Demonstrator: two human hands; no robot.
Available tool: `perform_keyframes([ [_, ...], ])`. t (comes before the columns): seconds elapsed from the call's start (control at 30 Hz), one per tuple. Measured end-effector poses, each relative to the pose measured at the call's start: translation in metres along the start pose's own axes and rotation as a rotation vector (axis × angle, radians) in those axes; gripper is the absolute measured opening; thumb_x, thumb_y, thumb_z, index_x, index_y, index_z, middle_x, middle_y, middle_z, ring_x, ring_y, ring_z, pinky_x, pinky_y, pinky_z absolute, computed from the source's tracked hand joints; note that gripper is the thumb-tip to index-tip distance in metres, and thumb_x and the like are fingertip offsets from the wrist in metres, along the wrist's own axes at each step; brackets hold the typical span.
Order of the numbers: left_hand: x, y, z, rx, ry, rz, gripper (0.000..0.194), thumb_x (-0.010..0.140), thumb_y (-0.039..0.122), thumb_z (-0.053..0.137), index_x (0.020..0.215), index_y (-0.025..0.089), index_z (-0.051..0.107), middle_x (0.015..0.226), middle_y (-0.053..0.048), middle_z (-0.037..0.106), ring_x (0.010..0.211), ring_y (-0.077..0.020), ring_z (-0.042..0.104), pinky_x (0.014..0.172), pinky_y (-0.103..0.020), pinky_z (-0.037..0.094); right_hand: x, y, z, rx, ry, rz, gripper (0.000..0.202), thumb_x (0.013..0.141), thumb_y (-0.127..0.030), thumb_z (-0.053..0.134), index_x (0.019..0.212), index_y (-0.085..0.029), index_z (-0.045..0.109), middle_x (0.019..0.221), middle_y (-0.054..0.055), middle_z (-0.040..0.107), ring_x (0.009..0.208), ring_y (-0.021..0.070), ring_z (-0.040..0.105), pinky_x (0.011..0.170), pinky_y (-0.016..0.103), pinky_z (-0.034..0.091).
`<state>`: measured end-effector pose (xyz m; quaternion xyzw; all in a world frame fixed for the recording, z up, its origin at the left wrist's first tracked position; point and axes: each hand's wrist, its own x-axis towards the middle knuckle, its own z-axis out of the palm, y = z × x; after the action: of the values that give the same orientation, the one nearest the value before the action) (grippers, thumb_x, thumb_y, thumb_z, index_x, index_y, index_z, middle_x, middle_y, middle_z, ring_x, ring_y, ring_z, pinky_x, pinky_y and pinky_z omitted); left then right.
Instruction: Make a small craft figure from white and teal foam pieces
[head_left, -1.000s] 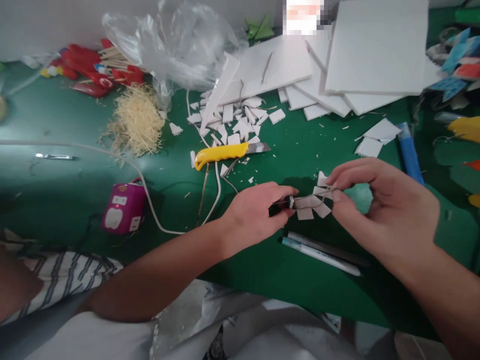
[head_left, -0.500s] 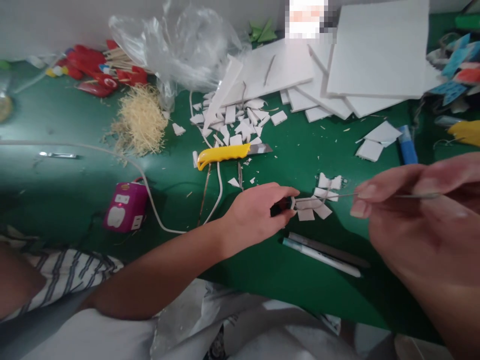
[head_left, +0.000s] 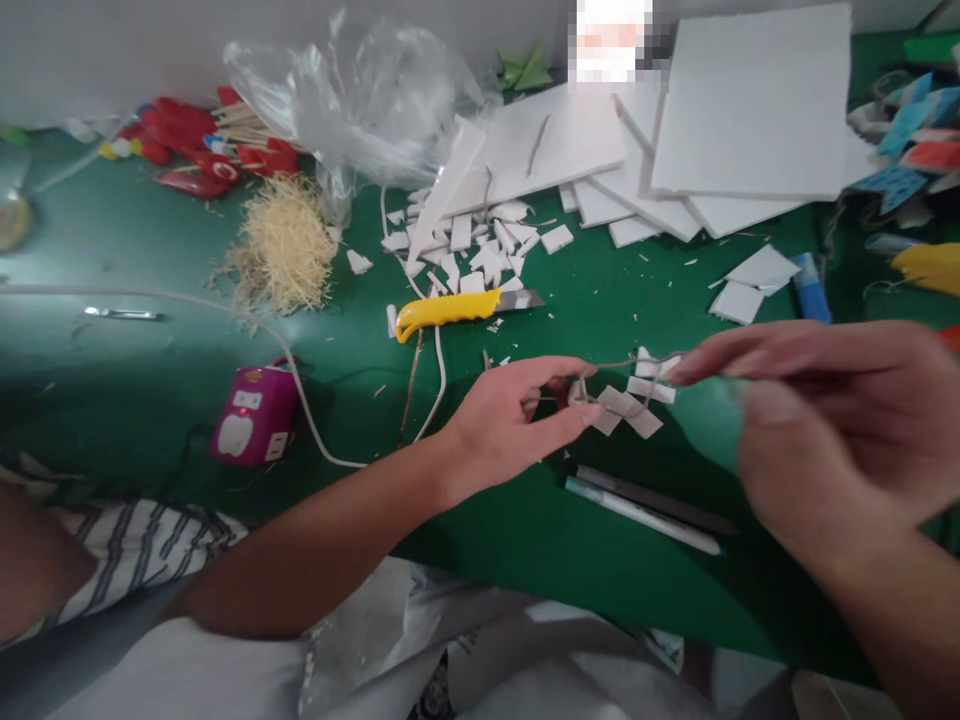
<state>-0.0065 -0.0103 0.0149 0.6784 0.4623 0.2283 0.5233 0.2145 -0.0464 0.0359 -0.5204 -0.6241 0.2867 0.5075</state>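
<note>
A small white foam piece (head_left: 578, 392) is pinched between the thumb and fingers of my left hand (head_left: 499, 415). A thin wire (head_left: 626, 364) runs from the left fingertips toward my right hand (head_left: 817, 410), which is slightly blurred. My right fingers are stretched out, with the thumb well apart from them. The right fingertips lie close to the wire; whether they touch it I cannot tell. Under and beside the wire, several cut foam pieces (head_left: 651, 390) lie on the green table (head_left: 510, 540). A white pen (head_left: 645, 515) rests just in front of them.
A yellow utility knife (head_left: 450, 312) lies beyond my left hand, blade out. Behind it are foam scraps (head_left: 491, 260), stacked foam sheets (head_left: 750, 110) and a clear plastic bag (head_left: 375, 100). Left are a straw-like heap (head_left: 285, 245), a white cable (head_left: 300, 400) and a magenta box (head_left: 255, 415).
My right thumb and fingers have parted from their pinch on the wire. The left hand keeps its pinch, its fingers slightly shifted. A wire end now shows behind the foam piece.
</note>
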Motion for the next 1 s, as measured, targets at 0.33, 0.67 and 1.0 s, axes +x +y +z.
perform_keyframes([
  [0.33,-0.004,0.002,0.000,-0.262,0.020,0.023,0.039,0.101,0.035,0.046,0.129,0.017,0.065,0.092,-0.004,0.070,0.072,-0.0128,0.059,0.061,-0.023,0.050,0.003,0.009,0.034,-0.647,-0.283,-0.582,0.007,0.093,-0.020,0.061,0.099,-0.017,0.065,0.083,0.007,0.075,0.072,0.0190,0.069,0.062,0.034,0.054],
  [0.67,0.005,0.002,-0.028,0.041,0.243,0.095,0.028,0.100,0.037,0.054,0.097,0.019,0.075,0.056,0.005,0.051,0.051,-0.0100,0.045,0.052,-0.024,0.040,0.002,0.005,0.031,-0.621,-0.164,-0.541,0.014,0.086,-0.012,0.066,0.093,-0.024,0.062,0.081,0.002,0.077,0.072,0.0175,0.072,0.065,0.031,0.056],
  [1.0,0.007,0.001,-0.039,0.170,0.380,0.190,0.015,0.087,0.020,0.068,0.100,0.020,0.075,0.082,0.001,0.070,0.057,-0.0074,0.053,0.053,-0.021,0.044,0.000,0.001,0.029,-0.589,-0.146,-0.430,0.008,0.090,-0.018,0.064,0.093,-0.024,0.067,0.079,0.001,0.076,0.068,0.0163,0.071,0.059,0.029,0.053],
])
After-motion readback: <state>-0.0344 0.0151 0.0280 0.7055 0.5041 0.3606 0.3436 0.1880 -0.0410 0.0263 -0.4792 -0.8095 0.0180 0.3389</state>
